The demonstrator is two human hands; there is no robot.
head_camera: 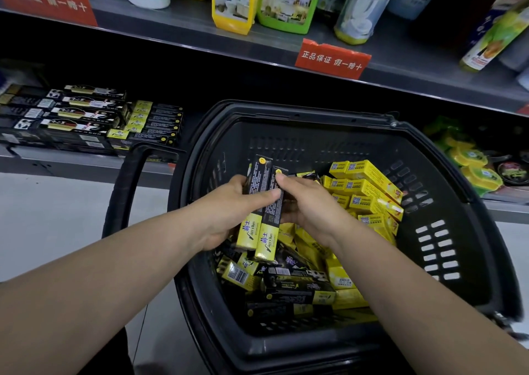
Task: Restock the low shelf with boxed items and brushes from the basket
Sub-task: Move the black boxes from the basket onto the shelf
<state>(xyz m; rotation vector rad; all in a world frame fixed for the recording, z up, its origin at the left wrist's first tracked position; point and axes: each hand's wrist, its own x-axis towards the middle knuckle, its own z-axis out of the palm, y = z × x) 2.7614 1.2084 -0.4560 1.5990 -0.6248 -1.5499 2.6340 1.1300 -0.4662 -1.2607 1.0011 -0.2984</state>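
Note:
Over the black shopping basket I hold two long black-and-yellow boxes side by side. My left hand grips them from the left, thumb across the front. From the right, my right hand grips the right-hand box, thumb on its upper end. Below them the basket holds several more black-and-yellow boxes and a pile of small yellow boxes. The low shelf at the left carries rows of the same long boxes beside black boxes.
The basket's black handle stands at the left, over the pale floor. An upper shelf with cleaning bottles and red labels overhangs. Green and yellow round packs lie on the low shelf at the right.

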